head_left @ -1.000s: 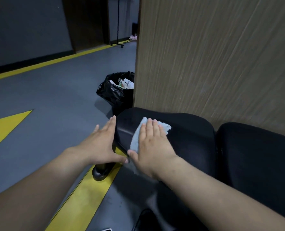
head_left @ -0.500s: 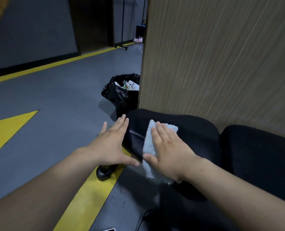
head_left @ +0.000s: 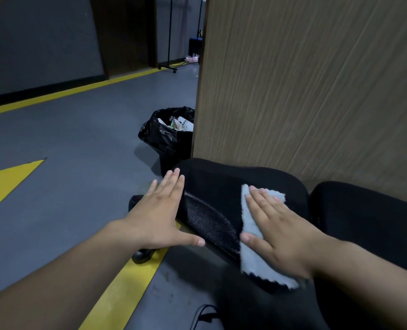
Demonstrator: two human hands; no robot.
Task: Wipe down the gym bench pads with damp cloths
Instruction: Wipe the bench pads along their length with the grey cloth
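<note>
Your right hand (head_left: 276, 236) lies flat on the light blue cloth (head_left: 253, 263), fingers straight and spread, pressing it onto the left-hand black bench pad (head_left: 221, 186). The hand covers the middle of the cloth. Only the far edge past your fingertips and the scalloped near corner, which hangs over the pad's front edge, are visible. Your left hand (head_left: 159, 217) is also flat, fingers straight and thumb out, at the pad's left end. Whether the palm touches the pad's side or sits just beside it cannot be told from this view.

A second pad (head_left: 364, 210) sits just right of the first, with a narrow gap between them; the frame cuts off its right side. The structure under the pads is lost in shadow. Only a black foot (head_left: 141, 256) shows beneath your left hand, resting on a yellow floor stripe (head_left: 126, 282). A black cable (head_left: 198, 315) is cut off by the bottom edge.

Behind the pad, a wood-grain panel (head_left: 316, 79) hides the right part of a bin lined with a black bag (head_left: 159, 136). The bin holds white packaging and a scrap showing green and red. Print on the white piece is too small to read. Farther back, a black rack (head_left: 171, 32) and a pink item (head_left: 193, 58) on the floor are too distant to identify.
</note>
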